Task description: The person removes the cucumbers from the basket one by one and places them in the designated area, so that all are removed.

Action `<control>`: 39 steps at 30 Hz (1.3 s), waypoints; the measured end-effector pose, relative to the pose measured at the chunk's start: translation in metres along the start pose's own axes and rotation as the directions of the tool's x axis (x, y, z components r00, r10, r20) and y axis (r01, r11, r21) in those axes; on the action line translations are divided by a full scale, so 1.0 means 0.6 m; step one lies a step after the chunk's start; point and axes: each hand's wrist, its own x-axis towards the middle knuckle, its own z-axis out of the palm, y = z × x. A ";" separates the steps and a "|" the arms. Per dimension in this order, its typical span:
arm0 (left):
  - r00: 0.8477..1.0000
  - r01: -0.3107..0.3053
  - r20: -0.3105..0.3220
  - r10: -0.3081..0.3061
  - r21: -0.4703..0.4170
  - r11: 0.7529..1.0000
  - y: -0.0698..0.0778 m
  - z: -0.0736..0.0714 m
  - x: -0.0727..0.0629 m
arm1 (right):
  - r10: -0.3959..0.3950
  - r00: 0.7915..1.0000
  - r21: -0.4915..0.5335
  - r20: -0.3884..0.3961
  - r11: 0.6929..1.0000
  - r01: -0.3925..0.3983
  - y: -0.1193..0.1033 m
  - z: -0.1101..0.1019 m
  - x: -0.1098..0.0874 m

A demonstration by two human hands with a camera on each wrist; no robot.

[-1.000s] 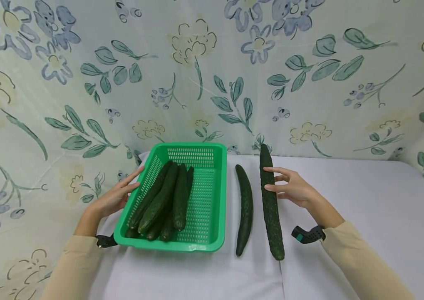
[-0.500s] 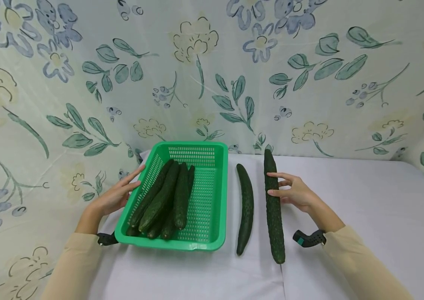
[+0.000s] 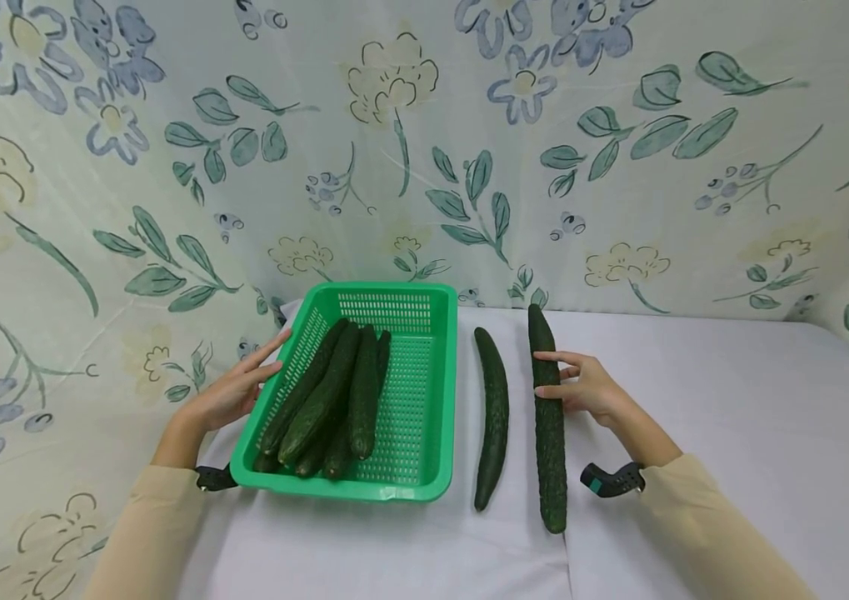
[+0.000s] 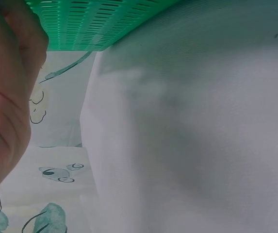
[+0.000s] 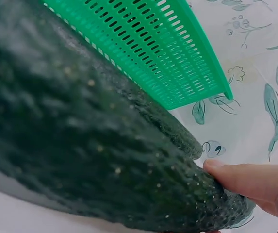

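Green plastic is forming the slotted, rectangular basket [image 3: 446, 400] that is sitting on the white-clothed table [image 3: 731, 400], in front of a pale, flower-printed fabric backdrop [image 3: 394, 225]. Several dark green, long cucumbers [image 3: 327, 396] are lying inside it, bunched toward its left side with their near ends pointing toward the person, apparently because such long shapes are nesting best lengthwise. The person's left hand [image 3: 225, 400] is resting against the basket's left side, its grip relaxed and its fingers extended rather than wrapped around anything, probably because light contact is enough for steadying the basket. The right hand [image 3: 589, 392] is holding a long, straight, bumpy-skinned cucumber [image 3: 550, 450] to the right of the basket, its grip pinching above the cucumber's middle between the digits. That placing is likely leaving most of the length unobstructed while giving control of its direction; whether the table is bearing all of its weight, the views are not making certain. Between it and the basket, a slimmer, curved dark green cucumber [image 3: 495, 408] is lying on the table, touching neither. Both outside cucumbers are running roughly parallel to the basket's right wall, seemingly an orderly arrangement for handling each separately.
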 end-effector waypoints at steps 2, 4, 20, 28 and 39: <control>1.000 0.006 -0.003 -0.006 0.002 1.000 0.000 -0.001 0.000 | 0.005 1.000 -0.010 -0.011 1.000 -0.005 0.004 0.001 0.003; 1.000 0.011 -0.003 -0.011 0.001 1.000 -0.001 -0.001 0.000 | 0.009 1.000 -0.019 -0.020 1.000 -0.009 0.008 0.002 0.007; 1.000 0.016 0.008 -0.015 -0.037 0.999 -0.005 0.003 0.004 | -0.036 0.999 -0.153 -0.024 0.988 0.032 0.010 0.021 0.011; 1.000 0.003 0.018 -0.003 -0.034 0.999 -0.005 0.003 0.003 | -0.040 0.999 -0.141 -0.009 0.989 0.038 0.018 0.020 0.007; 1.000 -0.003 0.014 0.003 -0.026 1.000 -0.005 0.002 0.001 | -0.046 0.999 -0.093 0.016 0.994 0.048 0.017 0.016 -0.001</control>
